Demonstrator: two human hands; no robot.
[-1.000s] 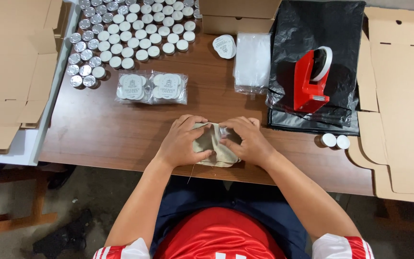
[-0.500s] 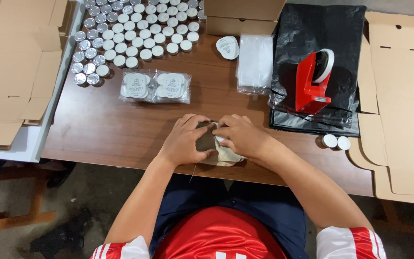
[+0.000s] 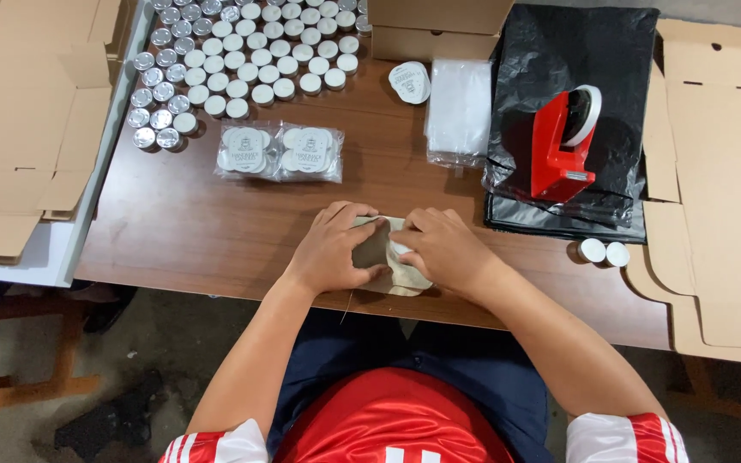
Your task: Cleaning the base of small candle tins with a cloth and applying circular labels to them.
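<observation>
1 head camera, looking steeply down, close over table (image 3: 216, 231).

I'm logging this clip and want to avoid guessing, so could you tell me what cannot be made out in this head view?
- Small beige pouch: mostly covered by the left hand and right hand; its contents and opening are hidden.
- Round white tins: rows cut off by the top edge; count unknown.
- Two sealed clear packs: label print too small.
- Black plastic bags: partly hidden under the red tape dispenser.
</observation>
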